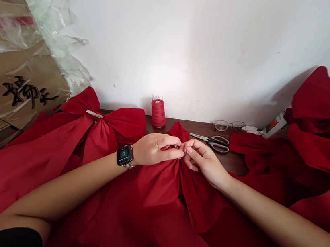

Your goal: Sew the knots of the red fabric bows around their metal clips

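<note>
My left hand (155, 150) and my right hand (202, 160) meet at the gathered centre of a red fabric bow (157, 183), pinching its folds from either side. A small metal piece (176, 146) shows between my fingers, but it is too small to identify. The bow's loops and tails spread beneath my forearms and hang over the front of the table. A smartwatch (124, 155) sits on my left wrist.
A second red bow (116, 127) with a metal band (95, 114) lies to the left. Behind stand a red thread spool (158, 113) with several pins and black-handled scissors (211, 143) on the wooden table (232, 163). Eyeglasses (228, 125), red fabric (322, 103) and a plastic-wrapped cardboard box (17, 67) are nearby.
</note>
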A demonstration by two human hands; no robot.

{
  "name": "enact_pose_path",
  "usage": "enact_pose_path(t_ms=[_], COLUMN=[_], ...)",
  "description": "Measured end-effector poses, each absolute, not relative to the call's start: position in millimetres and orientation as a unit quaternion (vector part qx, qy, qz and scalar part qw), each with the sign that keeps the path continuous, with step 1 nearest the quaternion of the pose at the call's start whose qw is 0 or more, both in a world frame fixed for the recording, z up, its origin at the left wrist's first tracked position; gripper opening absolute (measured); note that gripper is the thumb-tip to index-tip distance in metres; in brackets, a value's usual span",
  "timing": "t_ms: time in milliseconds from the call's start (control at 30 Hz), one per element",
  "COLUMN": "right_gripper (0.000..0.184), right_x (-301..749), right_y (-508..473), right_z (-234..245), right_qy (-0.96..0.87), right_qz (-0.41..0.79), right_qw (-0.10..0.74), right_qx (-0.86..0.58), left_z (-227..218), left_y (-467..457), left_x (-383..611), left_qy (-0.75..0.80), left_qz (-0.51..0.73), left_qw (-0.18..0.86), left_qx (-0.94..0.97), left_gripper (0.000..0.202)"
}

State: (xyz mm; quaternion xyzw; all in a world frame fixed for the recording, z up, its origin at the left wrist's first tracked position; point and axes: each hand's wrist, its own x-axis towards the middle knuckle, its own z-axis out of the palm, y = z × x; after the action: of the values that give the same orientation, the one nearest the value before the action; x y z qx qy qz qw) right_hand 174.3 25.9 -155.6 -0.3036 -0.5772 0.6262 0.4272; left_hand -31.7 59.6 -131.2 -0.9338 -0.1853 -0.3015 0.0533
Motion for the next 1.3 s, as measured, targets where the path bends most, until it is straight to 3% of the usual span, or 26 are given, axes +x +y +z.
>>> enact_pose_path(t_ms=[133,367,467,567,700,867,1100,1300], right_gripper=[0.035,0.042,0.043,0.041,0.043,0.039,0.019,0.014], right_x=[172,170,172,174,175,172,175,179], right_y=[22,20,23,26,28,21,12,12], right_z=[-154,-150,-151,-152,-154,-158,-159,-161], right_qy=[-0.545,-0.521,-0.523,-0.525,-0.549,-0.648,-0.731,-0.775], right_qz=[0.672,0.733,0.751,0.744,0.692,0.511,0.305,0.224], right_qw=[0.397,0.324,0.282,0.295,0.357,0.437,0.463,0.437], right_qx=[-0.307,-0.294,-0.289,-0.289,-0.304,-0.356,-0.397,-0.398], left_z=[-130,-122,-122,-125,-130,-134,-134,-127], left_y=[55,52,51,50,45,32,23,18], left_x=[-26,-21,-21,-22,-20,-11,0,4], left_qy=[-0.198,-0.007,-0.009,-0.038,-0.123,-0.306,-0.401,-0.404], left_qz=[-0.325,-0.362,-0.347,-0.324,-0.309,-0.394,-0.419,-0.41], left_qw=[0.012,0.222,0.201,0.153,0.036,-0.211,-0.578,-0.678], left_qx=[-0.925,-0.905,-0.916,-0.933,-0.942,-0.84,-0.574,-0.456], left_gripper=[0.012,0.011,0.013,0.019,0.015,0.007,0.025,0.036])
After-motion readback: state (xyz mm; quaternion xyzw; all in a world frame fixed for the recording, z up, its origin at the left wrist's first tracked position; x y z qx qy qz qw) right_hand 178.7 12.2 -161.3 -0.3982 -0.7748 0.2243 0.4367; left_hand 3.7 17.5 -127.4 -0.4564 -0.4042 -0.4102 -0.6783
